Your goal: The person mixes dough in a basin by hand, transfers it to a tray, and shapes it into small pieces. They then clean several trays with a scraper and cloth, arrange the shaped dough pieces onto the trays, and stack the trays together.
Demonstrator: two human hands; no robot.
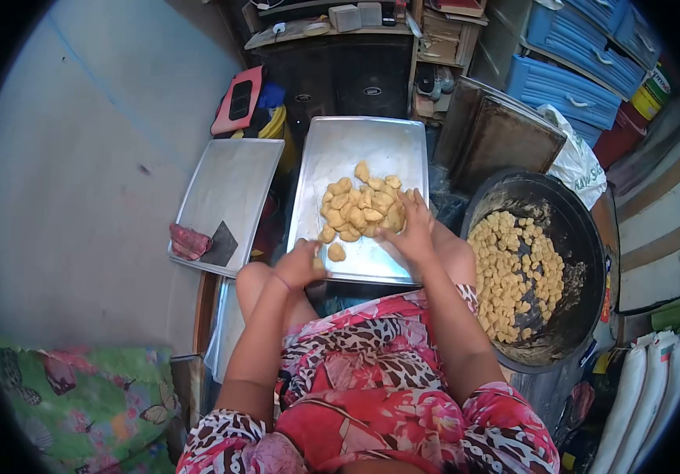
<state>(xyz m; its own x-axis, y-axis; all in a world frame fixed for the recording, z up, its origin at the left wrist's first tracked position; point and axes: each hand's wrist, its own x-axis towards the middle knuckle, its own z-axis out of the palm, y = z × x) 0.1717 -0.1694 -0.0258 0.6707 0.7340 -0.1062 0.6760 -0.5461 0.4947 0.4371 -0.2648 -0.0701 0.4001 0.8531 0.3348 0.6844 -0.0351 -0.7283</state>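
Observation:
A metal baking tray point(359, 142) rests across my lap, with a heap of pale yellow dough pieces point(359, 207) in its middle. One loose dough piece point(336, 252) lies in front of the heap. At the tray's near left corner, my left hand point(300, 265) is curled around what looks like a small dough piece, mostly covered by the fingers. My right hand point(412, 229) touches the right side of the heap, its fingers and thumb apart.
To my right stands a large black basin point(585, 261) holding many small dough pieces point(518, 272). On the left, another tray point(237, 178) carries a pink cloth point(190, 242) and a dark flat scraper-like piece point(220, 245). Blue drawers point(569, 87) and leaning trays point(506, 134) stand behind.

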